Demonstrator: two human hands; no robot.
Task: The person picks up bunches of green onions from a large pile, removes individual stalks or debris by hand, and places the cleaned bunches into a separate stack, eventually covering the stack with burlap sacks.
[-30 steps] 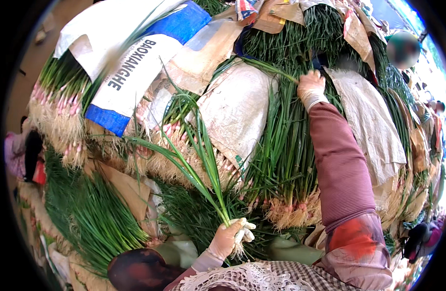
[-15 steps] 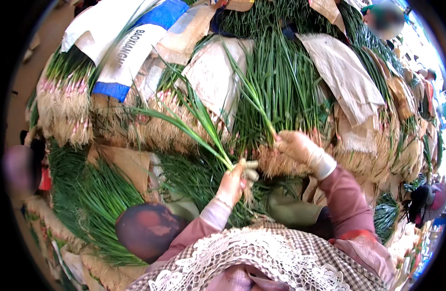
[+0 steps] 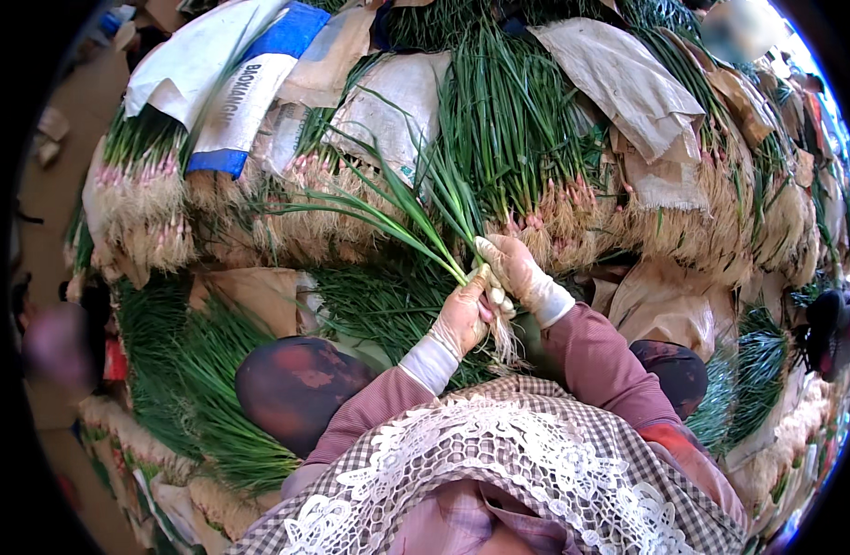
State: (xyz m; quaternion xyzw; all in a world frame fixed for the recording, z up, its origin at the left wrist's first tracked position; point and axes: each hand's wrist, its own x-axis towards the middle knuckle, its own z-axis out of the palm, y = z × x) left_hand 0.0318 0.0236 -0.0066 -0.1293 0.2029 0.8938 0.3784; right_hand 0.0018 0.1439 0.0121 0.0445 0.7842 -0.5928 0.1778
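Observation:
My gloved left hand (image 3: 468,315) is closed around a small bunch of green-leaved plants (image 3: 425,231) with white, pinkish bulbs and pale roots hanging below. My gloved right hand (image 3: 515,274) grips more stalks right beside it, touching or nearly touching the bunch; exactly where its fingertips meet the bulbs is hard to tell. The long leaves fan up and to the left. Just behind my hands lies a thick row of similar plants (image 3: 499,111), roots toward me, partly covered by a pale sack (image 3: 610,79).
A heap of loose greens (image 3: 212,398) lies at my left, with brown paper (image 3: 245,301) behind it. My knees (image 3: 300,388) flank my arms. More root bundles (image 3: 143,217) and a blue-and-white sack (image 3: 258,102) lie ahead. Blurred people (image 3: 60,342) are at both edges.
My right hand has come down from among the far leaves with stalks and met my left hand, which has risen. The view has shifted, bringing both my knees into sight.

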